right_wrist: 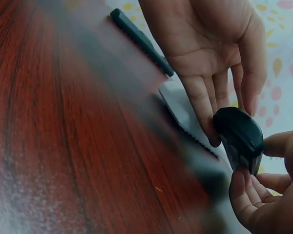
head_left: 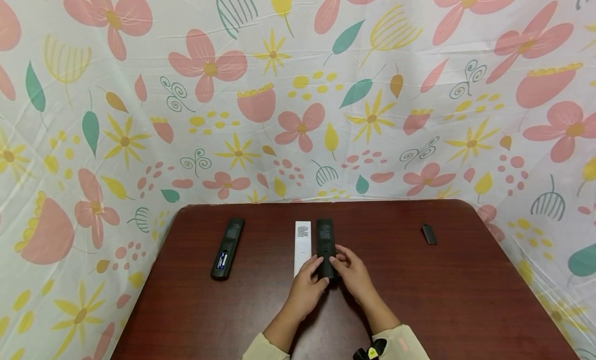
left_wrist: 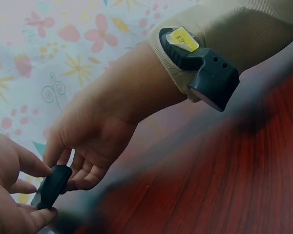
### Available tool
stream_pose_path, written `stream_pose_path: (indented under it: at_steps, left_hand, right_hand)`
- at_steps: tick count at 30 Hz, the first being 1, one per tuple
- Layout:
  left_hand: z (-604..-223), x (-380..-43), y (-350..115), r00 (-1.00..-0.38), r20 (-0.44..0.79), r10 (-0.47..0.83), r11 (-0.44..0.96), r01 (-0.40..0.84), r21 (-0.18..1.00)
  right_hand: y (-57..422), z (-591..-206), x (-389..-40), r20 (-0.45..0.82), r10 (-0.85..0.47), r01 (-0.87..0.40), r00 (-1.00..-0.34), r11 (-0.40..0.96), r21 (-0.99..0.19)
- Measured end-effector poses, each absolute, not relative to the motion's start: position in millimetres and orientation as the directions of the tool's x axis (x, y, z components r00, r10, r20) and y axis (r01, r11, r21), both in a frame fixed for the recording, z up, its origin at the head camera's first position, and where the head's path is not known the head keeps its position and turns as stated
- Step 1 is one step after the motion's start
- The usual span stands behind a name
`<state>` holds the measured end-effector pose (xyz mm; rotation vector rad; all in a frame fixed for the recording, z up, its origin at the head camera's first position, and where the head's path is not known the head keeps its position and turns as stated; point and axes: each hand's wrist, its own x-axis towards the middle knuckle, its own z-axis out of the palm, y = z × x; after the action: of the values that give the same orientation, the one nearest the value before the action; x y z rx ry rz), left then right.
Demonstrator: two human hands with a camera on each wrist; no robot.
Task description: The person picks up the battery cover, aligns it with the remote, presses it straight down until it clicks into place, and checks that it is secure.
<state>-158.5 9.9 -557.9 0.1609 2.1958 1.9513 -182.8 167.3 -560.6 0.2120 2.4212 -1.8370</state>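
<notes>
"Pale sleeves (head_left: 266, 348) nearest me; what's beyond?"

"Floral cloth (head_left: 153, 117) behind, then the reddish-brown bench (head_left: 465, 287)."

"And the hands?"

"Left hand (head_left: 307, 290) and right hand (head_left: 356, 278) both have their fingers gripping one dark remote (head_left: 325, 241), mid-bench, back side up."

"Beside it?"

"A black remote (head_left: 231, 241), well off to the left, its battery bay (head_left: 222, 260) uncovered; a white remote (head_left: 302, 243) just left of the gripped one; smallest, a black piece (head_left: 429, 234) far right."

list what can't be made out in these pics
Print on the held remote: head view, too small.
Print on the white remote: head view, too small.
Lower end of the white remote: head view, behind the left hand.
Underside of the black remote at left: head view, hidden by its own body.
</notes>
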Motion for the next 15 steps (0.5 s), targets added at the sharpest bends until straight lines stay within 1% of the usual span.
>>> stream_pose_path:
  at_steps: [6,15]
  left_hand:
    - [-561.1,-157.3,14.8,-0.976,-0.075,0.203,0.131,-0.049,0.990]
    - [-557.9,-157.5,20.0,-0.977,-0.097,0.190,0.204,-0.057,0.977]
  right_hand:
    - [168.8,-562.8,-183.5,-0.165,0.043,0.171,-0.985,0.290,-0.942]
    - [170.5,-567.3,-185.0,-0.164,0.040,0.169,-0.986,0.301,-0.939]
